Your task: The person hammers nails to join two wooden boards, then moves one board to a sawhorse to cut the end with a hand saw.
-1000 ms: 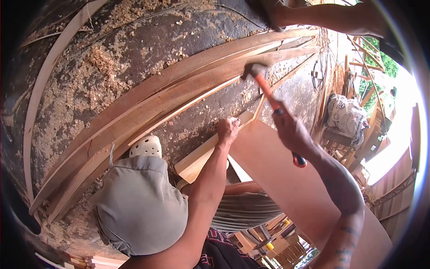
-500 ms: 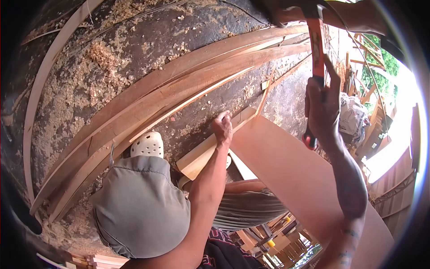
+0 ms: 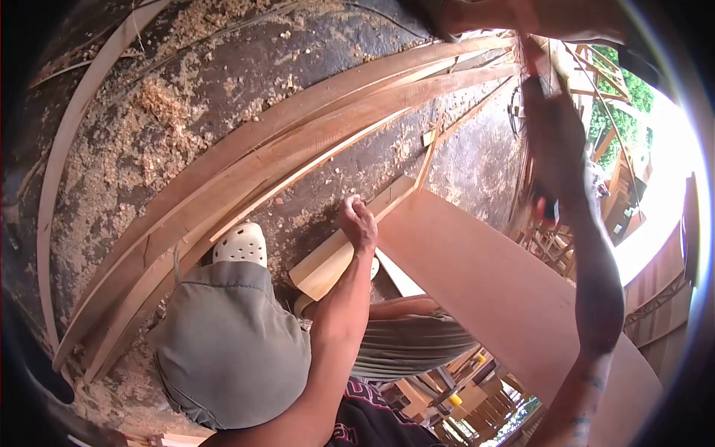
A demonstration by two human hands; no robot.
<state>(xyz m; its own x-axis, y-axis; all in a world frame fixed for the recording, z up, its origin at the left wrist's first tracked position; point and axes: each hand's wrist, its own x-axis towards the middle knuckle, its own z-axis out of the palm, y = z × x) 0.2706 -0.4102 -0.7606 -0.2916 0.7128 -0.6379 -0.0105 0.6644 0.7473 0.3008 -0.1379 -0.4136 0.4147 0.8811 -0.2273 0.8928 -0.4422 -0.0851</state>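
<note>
My right hand (image 3: 555, 134) grips a hammer (image 3: 550, 212) with a red and black handle, raised at the right and smeared by motion. The hammer's head is hard to make out against the limb behind it. My left hand (image 3: 358, 222) is closed above a pale wooden block (image 3: 328, 270); whatever its fingers pinch is hidden or too small to name. A wide, smooth board (image 3: 477, 261) meets the block near that hand and slants down to the right. A thin dark nail-like mark (image 3: 390, 193) shows near the block's far end.
Several long curved planks (image 3: 246, 160) lie on the dark, shaving-strewn floor (image 3: 320, 179). A cream perforated clog (image 3: 240, 244) and a grey-green cloth-covered knee (image 3: 231, 328) are at lower left. Another person's limb (image 3: 573, 21) crosses the top right. A thin strip (image 3: 430, 160) stands by the board.
My right hand and the hammer have shifted slightly right and now blur with fast motion. My left hand appears slightly lower and further left, as the whole view has shifted a little.
</note>
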